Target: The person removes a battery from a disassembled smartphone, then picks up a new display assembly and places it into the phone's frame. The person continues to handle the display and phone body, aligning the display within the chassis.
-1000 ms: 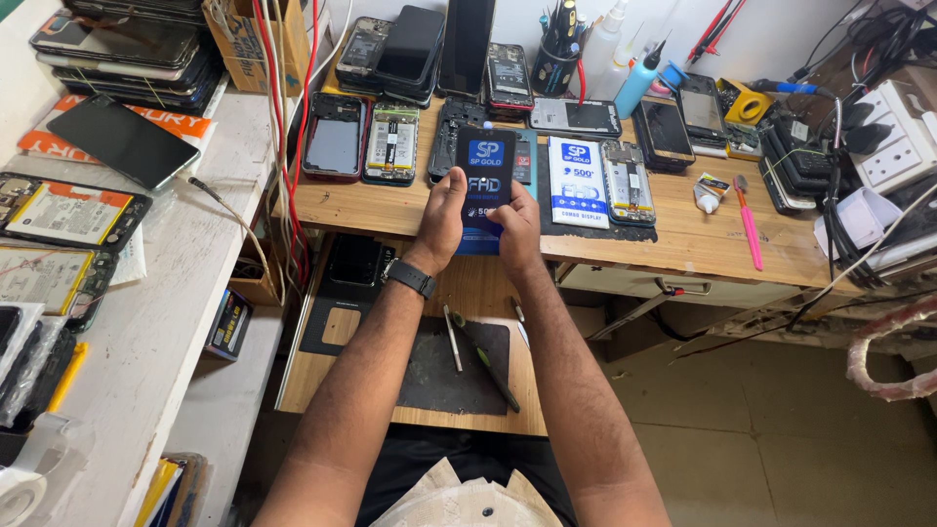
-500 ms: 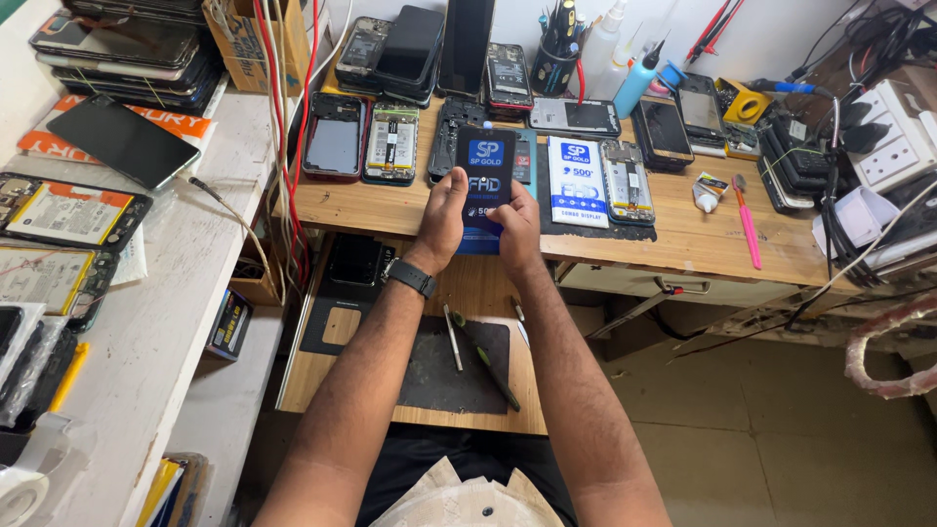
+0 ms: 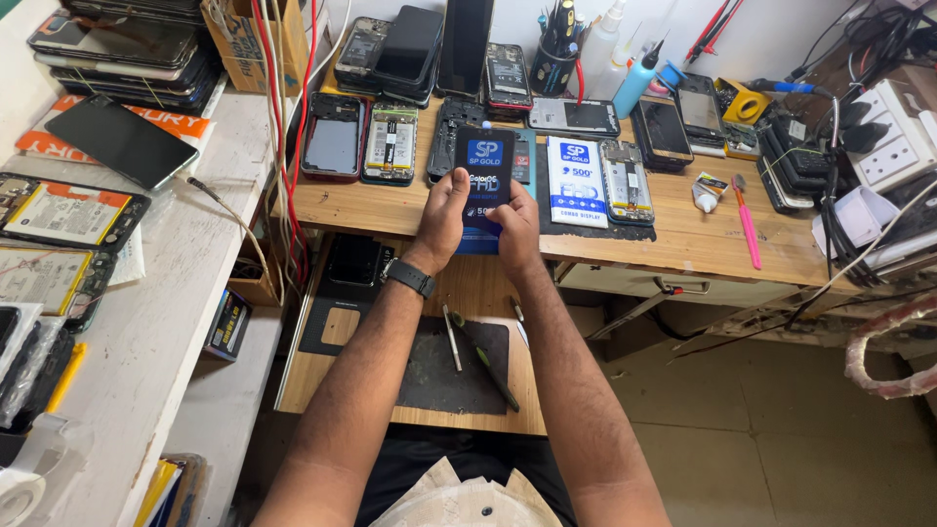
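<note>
Holding a dark blue display box (image 3: 485,176) upright between them, the left hand (image 3: 444,215) and right hand (image 3: 514,226) meet above the front edge of a wooden workbench (image 3: 683,234). Left fingers curl around the box's left side, thumb pressed on its face; right fingers wrap its lower right edge, so both hands are closed on it. A black wristwatch (image 3: 410,277) sits on the left wrist.

Just right of the box, a white display box (image 3: 576,181) lies flat on a dark mat, with an opened phone (image 3: 627,182) beside it. To the left lie 2 more opened phones, a red-framed one (image 3: 334,137) and one showing its battery (image 3: 390,143). A pink tool (image 3: 747,224) and a small white tube (image 3: 705,192) rest further right, a blue-capped bottle (image 3: 639,80) and a cup of tools (image 3: 553,59) near the white back wall. Power strips (image 3: 893,132) and tangled cables crowd the right end.

Below the bench, a pulled-out wooden shelf (image 3: 322,381) carries a black mat (image 3: 454,366) with 2 slim tools on it. A white side counter (image 3: 166,312) on the left bears a black screen panel (image 3: 122,141), stacked phones and opened devices. Tan tiled floor (image 3: 761,429) shows at lower right.
</note>
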